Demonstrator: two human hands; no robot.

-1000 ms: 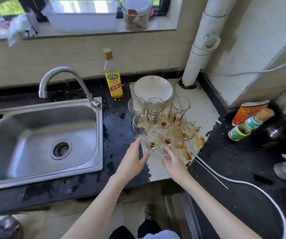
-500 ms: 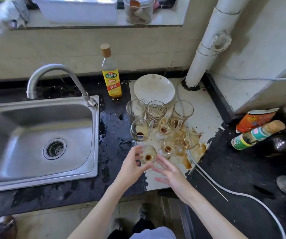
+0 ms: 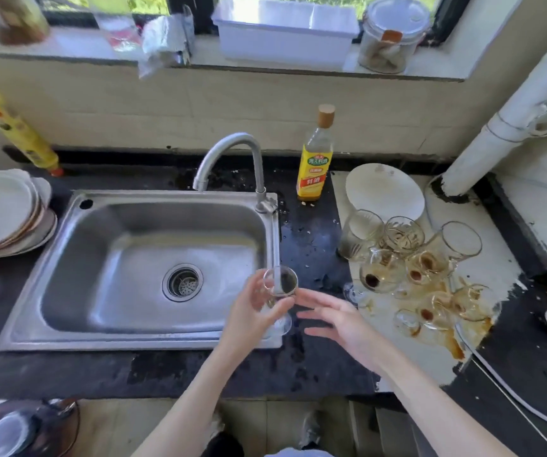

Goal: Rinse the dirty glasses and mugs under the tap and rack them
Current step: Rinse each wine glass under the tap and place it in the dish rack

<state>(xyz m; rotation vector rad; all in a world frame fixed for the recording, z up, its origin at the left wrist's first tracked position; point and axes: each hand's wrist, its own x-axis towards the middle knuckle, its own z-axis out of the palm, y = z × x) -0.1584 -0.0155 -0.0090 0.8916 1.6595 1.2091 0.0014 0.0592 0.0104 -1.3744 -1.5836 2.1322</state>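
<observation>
Glass [image 3: 280, 285] x1 in left hand [image 3: 252, 319] (approx 8 more glasses [image 3: 410, 268] on counter)

Dark, wet surface [image 3: 311, 245] with a steel sink [image 3: 77, 255] set in. Stacked plates [image 3: 2, 212] at the left edge, yellow bottle [image 3: 315, 166] at the back edge. Dirty glasses [image 3: 407, 265] and white plate [image 3: 385, 189] toward the right end, standing on a stained white patch.

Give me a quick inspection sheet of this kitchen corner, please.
Surface: black counter, wet, with brown spill by the dirty glasses.
Job's things: stemmed glass over the sink edge; tap dry; no rack seen.
Clutter: sauce bottle, white plate, stacked plates.
Hands: left hand grips the glass; right hand open beside it.
Cables: white hose on the right.
Surroundings: windowsill tub, wall pipe.
</observation>
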